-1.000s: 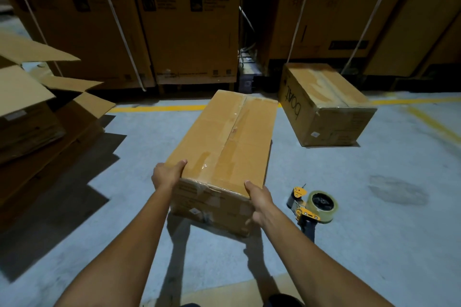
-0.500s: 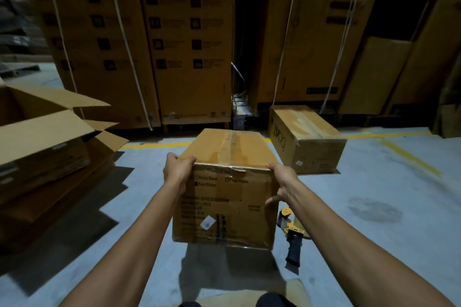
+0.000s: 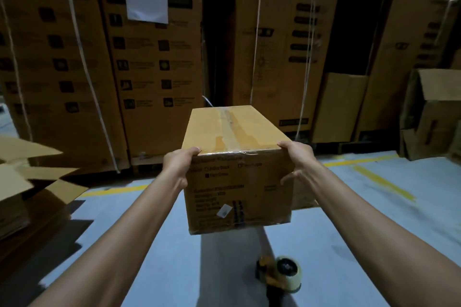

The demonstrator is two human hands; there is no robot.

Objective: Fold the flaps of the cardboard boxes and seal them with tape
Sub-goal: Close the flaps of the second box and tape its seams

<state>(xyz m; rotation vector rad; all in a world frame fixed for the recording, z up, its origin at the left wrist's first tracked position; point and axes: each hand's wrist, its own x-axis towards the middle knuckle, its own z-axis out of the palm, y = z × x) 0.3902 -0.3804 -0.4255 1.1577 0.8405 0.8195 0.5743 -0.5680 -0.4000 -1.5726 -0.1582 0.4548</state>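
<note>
A long cardboard box (image 3: 237,192) hangs in the air in front of me, its top flaps closed and a strip of clear tape running along the top seam. My left hand (image 3: 178,166) grips its near left top corner. My right hand (image 3: 295,159) grips the near right top corner, thumb on top and fingers down the side. The near end face carries printed text and a small white label. A tape dispenser (image 3: 279,275) with a yellow frame and a pale roll lies on the floor below the box.
Open cardboard boxes (image 3: 27,182) with raised flaps stand at the left. Tall stacked cartons (image 3: 149,62) with straps wall off the back. More boxes (image 3: 434,117) sit at the right. A yellow line (image 3: 374,174) marks the grey floor.
The box has risen off the floor to about chest height, both hands still on its near corners. My view has tilted up. The second sealed box on the floor is now hidden behind it.
</note>
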